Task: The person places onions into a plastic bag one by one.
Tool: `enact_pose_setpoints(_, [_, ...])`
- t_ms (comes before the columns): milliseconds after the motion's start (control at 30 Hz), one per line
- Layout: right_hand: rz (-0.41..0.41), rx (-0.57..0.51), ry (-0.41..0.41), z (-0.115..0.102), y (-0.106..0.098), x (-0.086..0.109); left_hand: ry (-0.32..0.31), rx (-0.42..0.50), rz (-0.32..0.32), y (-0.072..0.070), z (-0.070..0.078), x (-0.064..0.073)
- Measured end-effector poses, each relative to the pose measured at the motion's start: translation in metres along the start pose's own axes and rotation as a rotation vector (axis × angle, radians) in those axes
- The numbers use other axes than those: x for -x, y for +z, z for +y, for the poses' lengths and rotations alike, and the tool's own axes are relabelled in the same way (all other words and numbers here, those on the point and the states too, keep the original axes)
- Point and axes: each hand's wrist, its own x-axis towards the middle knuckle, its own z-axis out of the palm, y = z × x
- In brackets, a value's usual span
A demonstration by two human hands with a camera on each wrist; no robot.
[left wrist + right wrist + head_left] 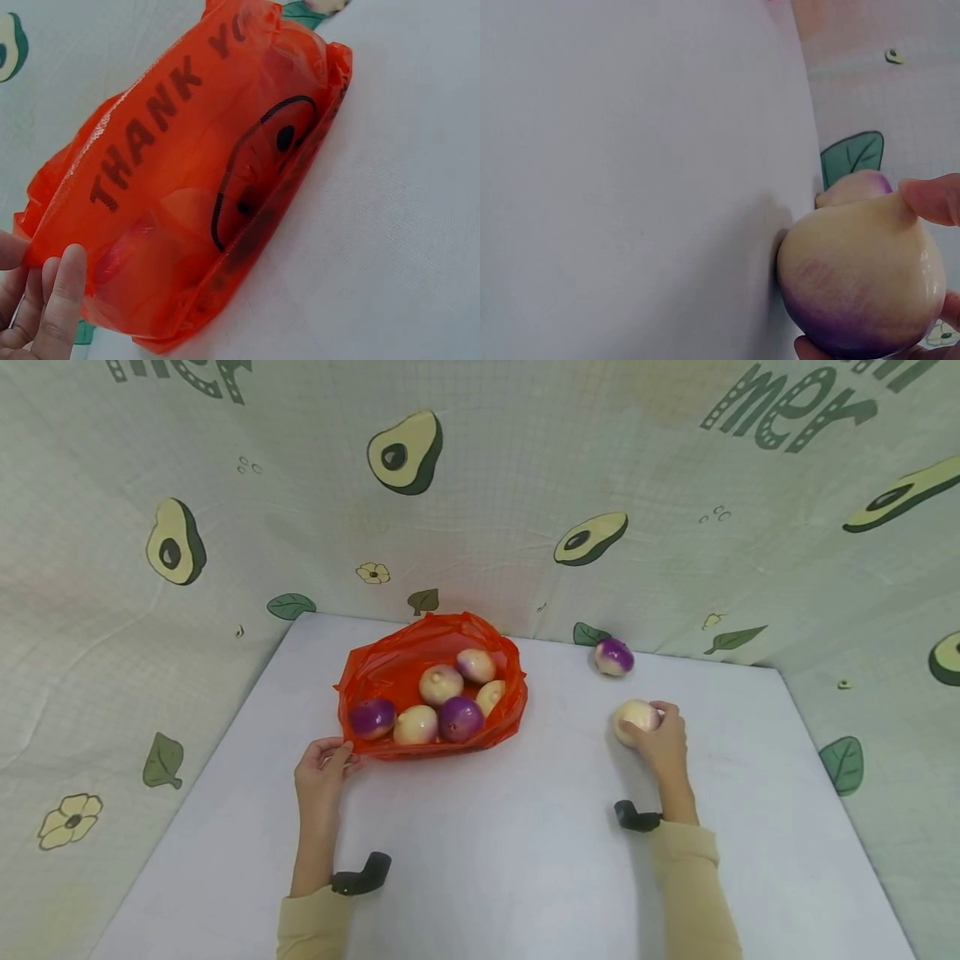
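Note:
A red plastic bag point(431, 635) lies with its mouth open, and several purple-and-white turnips point(442, 684) sit inside it. My left hand point(322, 772) pinches the bag's near left rim between thumb and fingers. In the left wrist view, black lettering shows on the side of the bag point(172, 172) beyond the fingers. Over on the right, my right hand point(663, 742) grips a mostly white turnip point(634, 722) from its right side. The right wrist view shows this turnip point(862, 277) with a purple underside, close over the table, the thumb on its top.
Another purple-topped turnip point(614, 657) stands by the table's back edge, beyond my right hand. The white table point(480, 843) meets a hanging cloth point(495, 477) printed with avocados and leaves at the back and sides. Dark wrist cameras point(363, 873) stick out from both wrists.

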Motion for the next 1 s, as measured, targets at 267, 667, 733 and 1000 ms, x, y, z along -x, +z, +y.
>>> enact_pose_setpoints(267, [0.020, -0.026, -0.044, -0.002, 0.009, 0.009, -0.089, -0.064, 0.012, 0.005, 0.023, 0.010])
enact_pose_setpoints(667, [0.083, -0.104, -0.129, -0.025, 0.023, 0.025, -0.001, 0.007, 0.002, -0.002, -0.010, -0.006])
enact_pose_setpoints(733, [0.075, -0.114, -0.146, -0.035, 0.023, 0.029, 0.005, 0.023, 0.010, -0.005, -0.030, -0.018])
enact_pose_setpoints(1000, [-0.061, -0.145, -0.208, -0.074, 0.025, 0.047, 0.004, -0.045, 0.072, -0.008, -0.075, -0.047])
